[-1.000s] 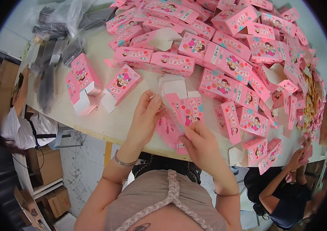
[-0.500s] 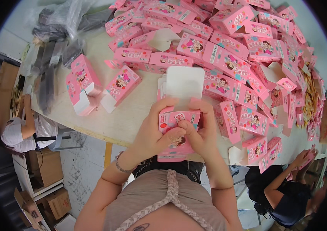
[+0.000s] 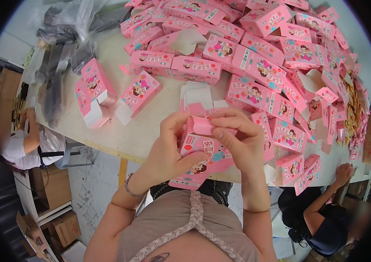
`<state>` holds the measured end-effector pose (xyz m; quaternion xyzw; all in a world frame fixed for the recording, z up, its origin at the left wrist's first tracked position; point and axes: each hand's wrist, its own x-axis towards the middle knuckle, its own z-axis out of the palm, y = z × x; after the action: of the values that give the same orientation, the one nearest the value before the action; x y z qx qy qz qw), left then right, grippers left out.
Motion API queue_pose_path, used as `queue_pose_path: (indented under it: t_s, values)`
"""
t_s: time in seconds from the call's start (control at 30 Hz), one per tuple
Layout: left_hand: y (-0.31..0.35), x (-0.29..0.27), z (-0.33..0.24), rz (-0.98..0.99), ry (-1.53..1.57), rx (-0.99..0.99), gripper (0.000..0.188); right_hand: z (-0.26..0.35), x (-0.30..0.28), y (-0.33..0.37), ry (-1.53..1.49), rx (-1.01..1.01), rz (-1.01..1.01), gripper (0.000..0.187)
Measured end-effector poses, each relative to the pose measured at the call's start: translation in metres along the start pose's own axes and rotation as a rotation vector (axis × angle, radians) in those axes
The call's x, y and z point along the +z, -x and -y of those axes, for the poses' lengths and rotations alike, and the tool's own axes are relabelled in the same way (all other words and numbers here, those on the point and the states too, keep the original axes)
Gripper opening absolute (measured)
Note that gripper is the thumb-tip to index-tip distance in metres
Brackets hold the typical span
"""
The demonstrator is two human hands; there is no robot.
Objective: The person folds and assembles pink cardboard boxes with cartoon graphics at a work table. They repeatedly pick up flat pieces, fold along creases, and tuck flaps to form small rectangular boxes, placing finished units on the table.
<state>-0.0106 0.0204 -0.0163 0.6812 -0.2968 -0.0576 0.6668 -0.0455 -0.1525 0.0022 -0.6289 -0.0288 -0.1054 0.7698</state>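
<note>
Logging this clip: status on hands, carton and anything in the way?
Left hand and right hand both grip the pink carton, fingers at its top flap. Held above the table edge. Nothing in the way.

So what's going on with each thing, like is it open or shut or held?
Pink carton: held by both hands, top flap being folded.
Left hand: gripping the carton's side.
Right hand: pinching the top flap.
Flat cartons: unfolded, lying on the table.
Carton heap: piled up, some ends open.
Plastic bags: crumpled.
</note>
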Motion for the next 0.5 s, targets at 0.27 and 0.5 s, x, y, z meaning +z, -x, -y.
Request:
queue_pose_path:
  t_s: [0.27, 0.5]
  values:
    - [0.005, -0.019, 0.001, 0.105, 0.044, -0.199, 0.044, 0.018, -0.002, 0.015, 0.366, 0.047, 0.313, 0.041]
    - [-0.024, -0.046, 0.031, -0.565, 0.096, -0.090, 0.045, 0.018, -0.016, -0.011, 0.961, 0.314, -0.128, 0.068]
